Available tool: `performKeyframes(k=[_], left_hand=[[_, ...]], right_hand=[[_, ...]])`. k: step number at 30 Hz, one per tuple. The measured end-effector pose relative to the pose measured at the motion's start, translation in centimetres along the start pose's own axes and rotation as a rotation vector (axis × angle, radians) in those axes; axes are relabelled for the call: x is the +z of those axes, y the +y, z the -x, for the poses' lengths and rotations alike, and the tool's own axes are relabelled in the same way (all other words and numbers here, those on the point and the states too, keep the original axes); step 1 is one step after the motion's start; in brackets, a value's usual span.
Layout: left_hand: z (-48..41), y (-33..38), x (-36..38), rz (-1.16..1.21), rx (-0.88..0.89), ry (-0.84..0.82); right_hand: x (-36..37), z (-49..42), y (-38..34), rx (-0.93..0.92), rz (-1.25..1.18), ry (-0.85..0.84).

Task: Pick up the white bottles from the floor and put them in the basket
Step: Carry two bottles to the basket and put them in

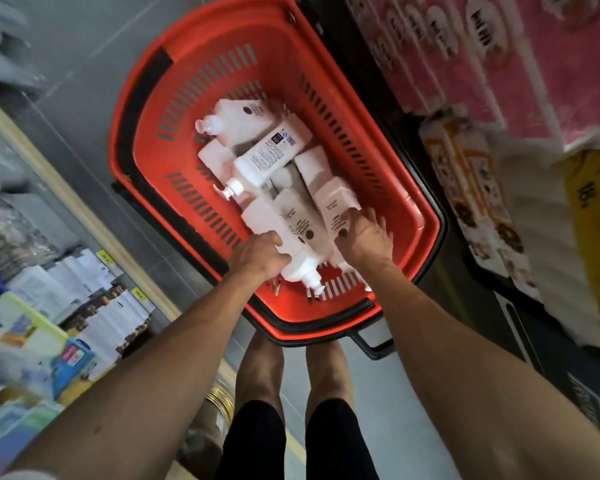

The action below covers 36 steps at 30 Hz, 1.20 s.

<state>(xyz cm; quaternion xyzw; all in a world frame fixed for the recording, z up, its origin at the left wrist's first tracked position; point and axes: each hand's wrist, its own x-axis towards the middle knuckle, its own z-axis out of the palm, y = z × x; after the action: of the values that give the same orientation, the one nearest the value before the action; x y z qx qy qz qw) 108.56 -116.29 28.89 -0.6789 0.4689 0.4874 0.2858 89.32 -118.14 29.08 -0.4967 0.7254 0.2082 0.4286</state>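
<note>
A red plastic basket (146, 109) stands on the grey floor in front of me. Several white pump bottles lie piled inside it. My left hand (258, 259) grips one white bottle (297, 230) low in the basket's near end, its pump pointing toward me. My right hand (366, 233) holds a second white bottle (335, 202) beside it, fingers curled over its lower part. Another white bottle (271, 150) lies across the top of the pile, label up.
Shelves of packaged goods (84, 313) run along my left. Pink and yellow tissue packs (499, 64) are stacked on my right. The basket's black handle (371, 344) sticks out near my legs (291, 393). Grey floor (66, 36) shows beyond the basket.
</note>
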Motion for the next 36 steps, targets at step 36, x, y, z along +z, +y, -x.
performKeyframes(k=[36], left_hand=[[36.9, 6.7, -13.7, -0.893, 0.619, 0.565]], right_hand=[[-16.1, 36.7, 0.4, -0.009, -0.135, 0.481]])
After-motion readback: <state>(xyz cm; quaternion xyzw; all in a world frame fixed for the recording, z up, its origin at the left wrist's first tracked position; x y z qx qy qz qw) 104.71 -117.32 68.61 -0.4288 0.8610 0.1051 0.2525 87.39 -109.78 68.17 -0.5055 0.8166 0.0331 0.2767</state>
